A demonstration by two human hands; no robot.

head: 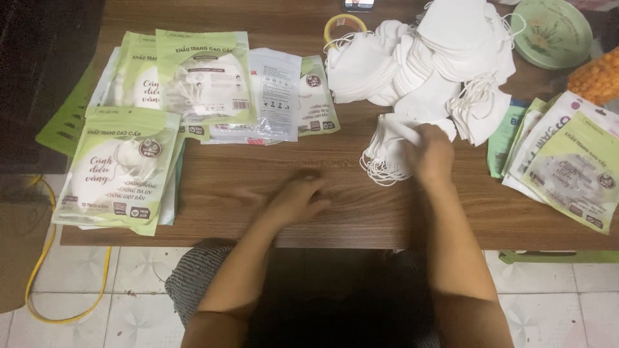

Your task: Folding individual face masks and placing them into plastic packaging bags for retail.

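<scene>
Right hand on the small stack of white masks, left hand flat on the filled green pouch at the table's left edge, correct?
Not quite. The head view shows the left hand resting on bare wood of the table, apart from the filled green pouch at the left edge. The rest holds: the right hand is on the small stack of white masks.

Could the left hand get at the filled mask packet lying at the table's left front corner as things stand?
Probably yes. The left hand rests empty on bare wood, and nothing lies between it and the filled packet, which sits on top of its pile.
</scene>
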